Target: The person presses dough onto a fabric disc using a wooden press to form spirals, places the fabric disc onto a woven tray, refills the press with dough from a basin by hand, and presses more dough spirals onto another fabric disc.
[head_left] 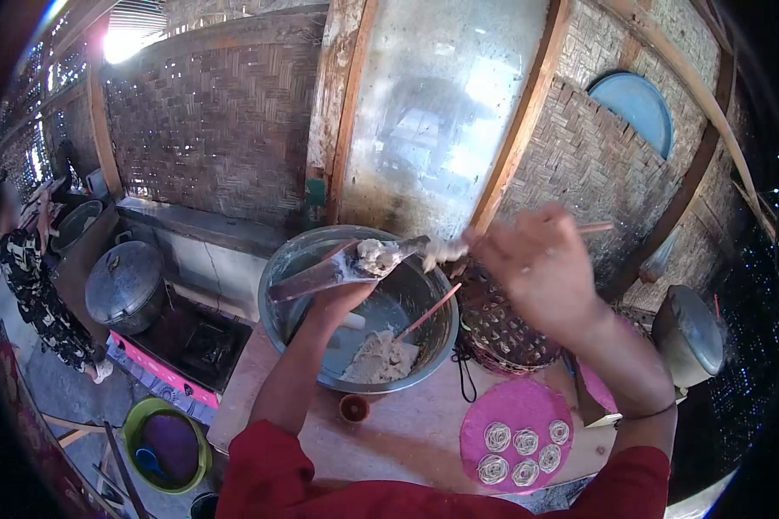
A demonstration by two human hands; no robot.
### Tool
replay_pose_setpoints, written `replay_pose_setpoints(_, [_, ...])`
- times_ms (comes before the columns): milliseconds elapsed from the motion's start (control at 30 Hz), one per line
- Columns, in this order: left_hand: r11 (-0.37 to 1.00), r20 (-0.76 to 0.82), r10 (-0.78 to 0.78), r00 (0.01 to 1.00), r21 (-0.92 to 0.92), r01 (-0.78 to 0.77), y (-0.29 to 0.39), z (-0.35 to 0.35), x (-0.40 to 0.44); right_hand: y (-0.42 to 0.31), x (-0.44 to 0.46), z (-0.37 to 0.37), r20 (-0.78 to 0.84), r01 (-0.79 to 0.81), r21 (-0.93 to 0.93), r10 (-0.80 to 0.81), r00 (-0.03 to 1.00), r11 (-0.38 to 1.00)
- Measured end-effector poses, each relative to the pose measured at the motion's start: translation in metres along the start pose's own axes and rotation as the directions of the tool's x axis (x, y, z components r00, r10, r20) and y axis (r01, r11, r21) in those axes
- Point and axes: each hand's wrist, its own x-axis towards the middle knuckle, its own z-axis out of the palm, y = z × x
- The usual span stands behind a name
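Note:
My left hand (342,298) grips a long wooden press (312,281) from below, over the metal basin (273,333). Pale dough (376,257) is heaped on the press. To the right, my right hand (537,268) is raised and closed around a thin wooden stick (595,227). A ragged bit of dough (446,252) sits between its fingers and the press's dark end; how it is held is unclear through blur. More dough (381,356) lies in the basin, where a second stick (430,311) leans out over the rim.
A pink round sheet (485,411) bears several coiled dough rings (498,437). Near the basin stand a small brown cup (354,408) and a woven basket (506,324). At left are a stove (203,346), a lidded pot (125,285), a green tub (203,450) and another person (39,285).

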Motion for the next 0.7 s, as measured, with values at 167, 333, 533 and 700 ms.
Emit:
replay_pose_setpoints(167, [1.000,0.116,0.021,0.993,-0.010,-0.020,0.037,-0.020,0.012,-0.002,0.018,0.010,0.006,0.094,0.011,-0.094,0.996,0.995])
replay_pose_setpoints(333, [0.993,0.100,0.073,0.992,-0.104,-0.063,0.055,-0.027,0.008,-0.028,0.020,0.033,-0.052,0.236,0.064,-0.232,0.971,0.970])
replay_pose_setpoints(533, [0.957,0.145,-0.269,0.952,-0.073,0.282,0.010,-0.025,0.011,-0.009,-0.011,0.002,-0.027,-0.230,0.212,0.241,0.970,0.950])
replay_pose_setpoints(700, [0.592,0.038,-0.425,0.904,-0.744,0.309,-0.005,0.010,0.002,-0.014,-0.025,0.036,-0.036,-0.342,0.128,0.349,0.936,0.931])
